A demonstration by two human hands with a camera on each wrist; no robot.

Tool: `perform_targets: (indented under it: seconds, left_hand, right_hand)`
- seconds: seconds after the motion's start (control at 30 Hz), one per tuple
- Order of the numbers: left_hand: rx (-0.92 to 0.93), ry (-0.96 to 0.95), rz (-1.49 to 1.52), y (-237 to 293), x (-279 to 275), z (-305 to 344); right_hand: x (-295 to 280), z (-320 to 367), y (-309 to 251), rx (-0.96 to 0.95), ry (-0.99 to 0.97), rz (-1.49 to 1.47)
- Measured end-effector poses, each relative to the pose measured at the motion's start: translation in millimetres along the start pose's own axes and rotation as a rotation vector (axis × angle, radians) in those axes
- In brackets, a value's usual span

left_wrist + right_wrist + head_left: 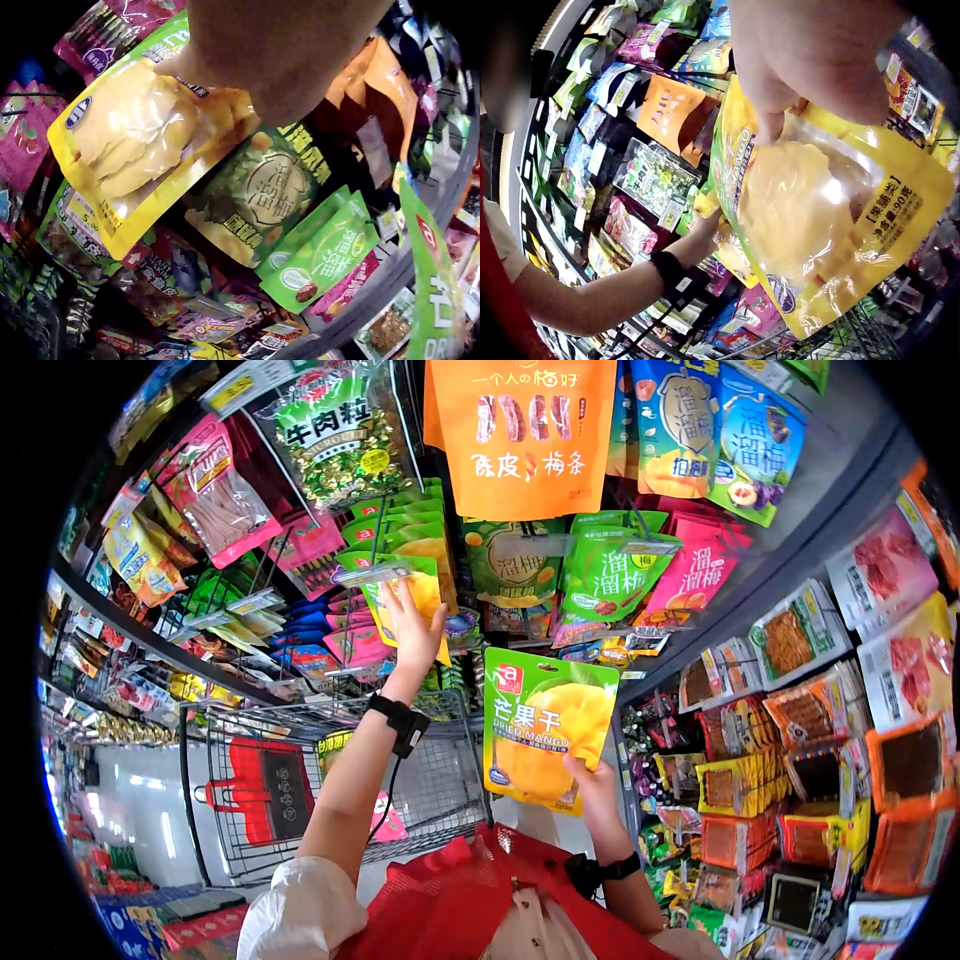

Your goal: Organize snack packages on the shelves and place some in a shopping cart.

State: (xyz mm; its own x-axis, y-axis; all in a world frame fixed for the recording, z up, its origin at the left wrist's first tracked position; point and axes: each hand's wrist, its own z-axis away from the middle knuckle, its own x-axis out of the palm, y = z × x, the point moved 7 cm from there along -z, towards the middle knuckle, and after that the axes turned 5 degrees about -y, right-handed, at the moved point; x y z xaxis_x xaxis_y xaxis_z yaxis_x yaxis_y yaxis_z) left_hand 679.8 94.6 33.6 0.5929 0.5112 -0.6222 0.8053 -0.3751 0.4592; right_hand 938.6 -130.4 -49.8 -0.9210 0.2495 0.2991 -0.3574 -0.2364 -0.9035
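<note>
In the head view, my right hand [597,792] holds a green and yellow dried mango bag [545,735] by its lower right edge, thumb on the front. The right wrist view shows that bag [802,217] close up, tilted, with a clear window on the fruit. My left hand [408,628] reaches up to the rack and touches another mango bag [425,595], its fingers lying over the front and its thumb spread to the side. From the left wrist, this second bag [150,142] appears tilted, its upper part partly hidden by the hand.
More green mango bags [405,525] hang behind the left hand. An orange snack pouch [520,440] hangs high in front. Below the left arm stands a wire shopping cart [430,760] with a red bag [265,790] in it. Packed shelves line the right side.
</note>
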Motion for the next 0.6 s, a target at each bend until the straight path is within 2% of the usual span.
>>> perform_targets:
  seconds: [0.2,0.3,0.4,0.43,0.53,0.6]
  left_hand:
    - [-0.192,-0.001,-0.073,0,30,-18]
    - [-0.067,0.078,-0.014,13,29,-30]
    - [-0.095,0.039,0.064,19,28,-29]
    - [-0.085,-0.016,0.0,23,26,-28]
    - [-0.05,-0.029,-0.025,36,4,-12]
    - [0.022,-0.02,-0.143,42,-19,3]
  right_hand:
    - [-18,-64,-34,0.07,-0.113,-0.011]
    - [-22,-91,-40,0.057,-0.163,0.046]
    - [-16,-108,-41,0.049,-0.234,0.162]
    - [-10,-114,-39,0.04,-0.277,0.18]
    - [8,-125,-39,0.041,-0.356,0.217]
    - [20,-135,-38,0.048,-0.39,0.234]
